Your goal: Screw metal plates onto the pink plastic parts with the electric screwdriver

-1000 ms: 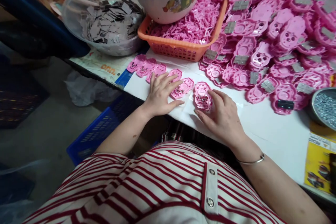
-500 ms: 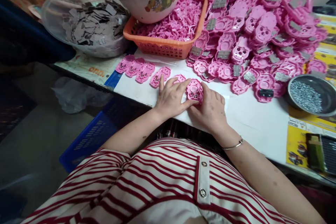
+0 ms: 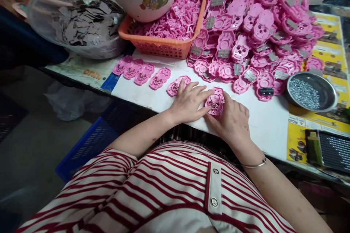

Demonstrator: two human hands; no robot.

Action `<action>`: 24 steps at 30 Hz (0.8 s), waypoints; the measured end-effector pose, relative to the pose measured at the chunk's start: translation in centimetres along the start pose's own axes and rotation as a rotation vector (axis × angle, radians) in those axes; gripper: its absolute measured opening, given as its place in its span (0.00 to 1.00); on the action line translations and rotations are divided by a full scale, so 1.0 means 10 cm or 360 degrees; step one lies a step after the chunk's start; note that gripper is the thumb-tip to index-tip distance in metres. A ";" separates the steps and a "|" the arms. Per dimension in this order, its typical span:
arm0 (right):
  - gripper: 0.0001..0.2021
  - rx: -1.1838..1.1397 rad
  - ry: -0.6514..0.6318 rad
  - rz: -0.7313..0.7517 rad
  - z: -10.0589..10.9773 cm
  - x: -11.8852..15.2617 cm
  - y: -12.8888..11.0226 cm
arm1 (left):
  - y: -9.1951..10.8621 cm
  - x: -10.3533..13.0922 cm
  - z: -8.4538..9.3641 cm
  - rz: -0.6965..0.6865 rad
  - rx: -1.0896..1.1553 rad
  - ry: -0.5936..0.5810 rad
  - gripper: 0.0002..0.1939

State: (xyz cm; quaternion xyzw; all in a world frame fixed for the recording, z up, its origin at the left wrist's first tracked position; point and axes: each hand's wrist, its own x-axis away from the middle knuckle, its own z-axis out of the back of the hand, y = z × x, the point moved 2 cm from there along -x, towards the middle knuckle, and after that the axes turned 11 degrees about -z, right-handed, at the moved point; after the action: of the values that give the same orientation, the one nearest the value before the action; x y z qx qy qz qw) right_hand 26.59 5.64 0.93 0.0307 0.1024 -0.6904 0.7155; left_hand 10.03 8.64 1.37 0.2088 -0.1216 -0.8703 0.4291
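A pink plastic casing half (image 3: pixel 216 99) with small metal parts inside lies at the front of the white work surface. My right hand (image 3: pixel 231 118) grips its right side, fingers curled along the edge. From the left, my left hand (image 3: pixel 188 103) holds it with thumb and index finger at its left part, while the other fingers fan out over the surface. Just beyond those fingers lies another pink casing half (image 3: pixel 175 88), partly covered by my left hand. Further left, several similar pink casing halves (image 3: pixel 160 78) lie in a row, metal parts showing in them.
A big heap of pink casings (image 3: pixel 254 22) fills the back right. An orange basket (image 3: pixel 164 48) holds small pink parts, with an enamel bowl (image 3: pixel 144 7) on it. Left stands a clear tub (image 3: pixel 82 49) of grey plates; right, a metal bowl (image 3: pixel 328 98) of screws.
Both hands and the casing half between them have shifted right, away from the row. The casing half by my left hand is now more exposed. The view has also shifted slightly.
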 end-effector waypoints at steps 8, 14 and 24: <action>0.36 0.0026 0.0062 0.0108 0.04 -0.01 -0.12 | 0.15 -0.09 -0.01 0.0127 0.0014 0.0049 0.31; 0.34 0.0050 0.0050 0.0078 0.06 0.00 -0.16 | 0.21 -0.11 -0.10 0.0263 0.0075 0.0095 0.36; 0.40 0.0011 -0.0002 -0.0138 0.03 0.02 -0.04 | 0.05 0.00 -0.11 0.0372 -0.0184 0.0255 0.45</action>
State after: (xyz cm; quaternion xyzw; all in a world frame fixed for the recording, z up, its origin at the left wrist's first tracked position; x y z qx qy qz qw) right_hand 26.20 5.32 1.22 0.0282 0.1009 -0.7211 0.6849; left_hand 10.93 8.28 0.59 0.2370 -0.0600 -0.8006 0.5470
